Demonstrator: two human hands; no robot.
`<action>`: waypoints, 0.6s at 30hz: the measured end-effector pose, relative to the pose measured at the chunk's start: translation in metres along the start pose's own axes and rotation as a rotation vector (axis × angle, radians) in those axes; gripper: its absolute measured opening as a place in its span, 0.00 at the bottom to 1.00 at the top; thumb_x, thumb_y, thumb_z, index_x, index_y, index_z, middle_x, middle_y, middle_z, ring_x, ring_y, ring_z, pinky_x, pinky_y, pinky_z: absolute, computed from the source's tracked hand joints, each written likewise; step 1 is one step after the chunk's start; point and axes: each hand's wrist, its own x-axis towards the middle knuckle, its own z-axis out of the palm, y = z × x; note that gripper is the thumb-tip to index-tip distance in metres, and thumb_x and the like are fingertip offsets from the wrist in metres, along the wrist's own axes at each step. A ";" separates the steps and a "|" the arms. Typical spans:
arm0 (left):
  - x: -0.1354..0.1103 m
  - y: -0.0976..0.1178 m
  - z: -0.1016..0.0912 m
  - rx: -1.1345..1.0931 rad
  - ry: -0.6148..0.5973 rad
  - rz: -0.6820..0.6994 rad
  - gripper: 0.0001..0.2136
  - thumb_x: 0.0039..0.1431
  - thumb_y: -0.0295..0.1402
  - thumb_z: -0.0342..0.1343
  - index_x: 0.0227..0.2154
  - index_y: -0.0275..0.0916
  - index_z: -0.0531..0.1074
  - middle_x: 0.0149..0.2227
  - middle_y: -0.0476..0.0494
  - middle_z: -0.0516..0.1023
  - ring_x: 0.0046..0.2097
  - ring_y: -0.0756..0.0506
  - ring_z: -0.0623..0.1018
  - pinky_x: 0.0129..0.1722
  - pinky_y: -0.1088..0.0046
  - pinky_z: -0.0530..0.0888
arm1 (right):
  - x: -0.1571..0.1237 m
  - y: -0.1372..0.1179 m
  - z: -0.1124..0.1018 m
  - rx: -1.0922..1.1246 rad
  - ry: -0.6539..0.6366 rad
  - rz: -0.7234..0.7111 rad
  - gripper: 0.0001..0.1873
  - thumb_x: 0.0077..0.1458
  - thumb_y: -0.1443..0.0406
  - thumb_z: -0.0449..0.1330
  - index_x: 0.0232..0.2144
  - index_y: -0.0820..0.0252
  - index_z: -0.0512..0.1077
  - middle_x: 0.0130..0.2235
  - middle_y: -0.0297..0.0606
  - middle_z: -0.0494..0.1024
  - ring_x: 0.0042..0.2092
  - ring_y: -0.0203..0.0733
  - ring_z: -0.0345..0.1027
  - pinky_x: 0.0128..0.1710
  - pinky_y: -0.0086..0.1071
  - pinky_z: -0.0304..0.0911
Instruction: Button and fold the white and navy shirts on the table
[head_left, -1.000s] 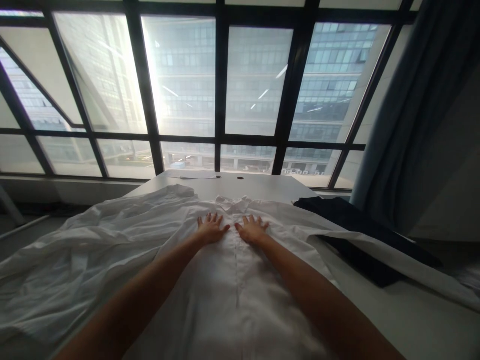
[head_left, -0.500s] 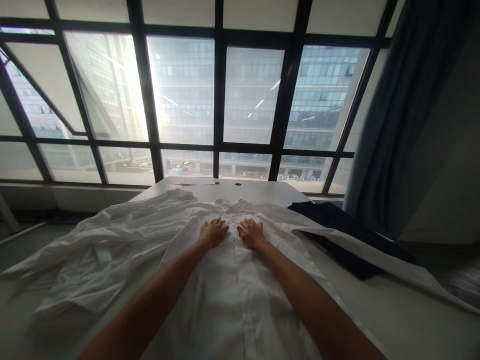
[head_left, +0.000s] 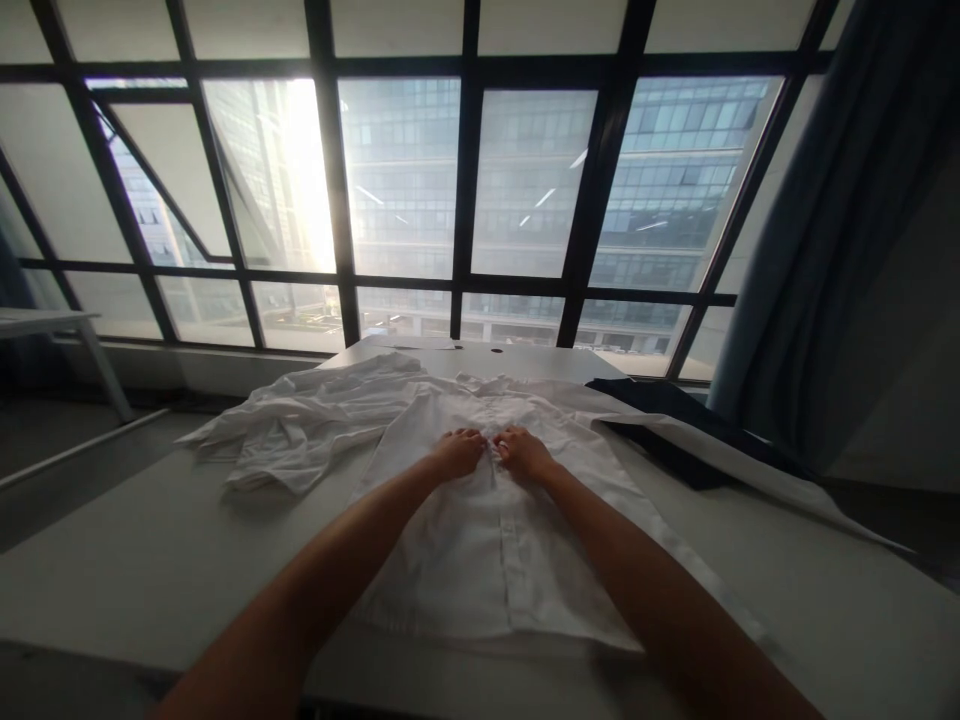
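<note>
A white button-up shirt [head_left: 427, 560] lies front up on the table, its collar at the far end and its hem toward me. My left hand [head_left: 459, 453] is on the upper front, fingers curled in and closed at the left edge of the button placket. Facing it, my right hand [head_left: 523, 453] has thumb and fingers pinched on the placket's right side. A small fold of cloth rises between the fingertips; any button there is too small to make out. One white sleeve [head_left: 742, 470] stretches out to the right.
Crumpled white cloth [head_left: 300, 420] lies left of the shirt, and dark cloth [head_left: 667, 410] rests partly under the right sleeve. The white table [head_left: 180, 540] reaches toward the windows [head_left: 397, 180]. A blue curtain [head_left: 780, 260] hangs at right; another table [head_left: 45, 322] stands at far left.
My hands have gone from lying spread on the shirt to closing together at the placket, slightly nearer the hem. The view has shifted so more of the table and the shirt's hem show.
</note>
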 end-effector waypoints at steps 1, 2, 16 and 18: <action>0.000 0.001 -0.002 0.000 -0.005 -0.004 0.16 0.66 0.33 0.42 0.51 0.43 0.71 0.57 0.39 0.71 0.56 0.40 0.71 0.56 0.60 0.67 | 0.001 -0.001 -0.001 0.001 -0.004 0.026 0.18 0.62 0.61 0.49 0.46 0.57 0.76 0.51 0.44 0.75 0.53 0.45 0.67 0.51 0.32 0.59; 0.002 0.002 -0.004 -0.005 -0.014 -0.015 0.16 0.66 0.33 0.43 0.51 0.43 0.72 0.56 0.38 0.71 0.56 0.39 0.71 0.54 0.60 0.69 | 0.003 -0.002 -0.002 -0.001 -0.007 0.060 0.19 0.63 0.59 0.49 0.45 0.58 0.77 0.50 0.46 0.76 0.52 0.46 0.68 0.51 0.32 0.60; 0.073 -0.014 -0.002 -0.208 -0.042 -0.281 0.13 0.57 0.33 0.52 0.36 0.36 0.81 0.36 0.37 0.82 0.40 0.41 0.80 0.37 0.70 0.74 | 0.052 0.000 -0.005 0.067 -0.008 0.226 0.20 0.54 0.57 0.56 0.40 0.64 0.79 0.44 0.54 0.79 0.47 0.53 0.74 0.40 0.34 0.66; 0.078 -0.014 0.002 -0.263 -0.072 -0.285 0.12 0.55 0.33 0.53 0.35 0.35 0.81 0.33 0.36 0.81 0.38 0.40 0.80 0.35 0.71 0.73 | 0.056 0.006 -0.004 0.157 -0.012 0.245 0.18 0.54 0.57 0.57 0.36 0.63 0.80 0.41 0.52 0.81 0.45 0.51 0.75 0.38 0.31 0.65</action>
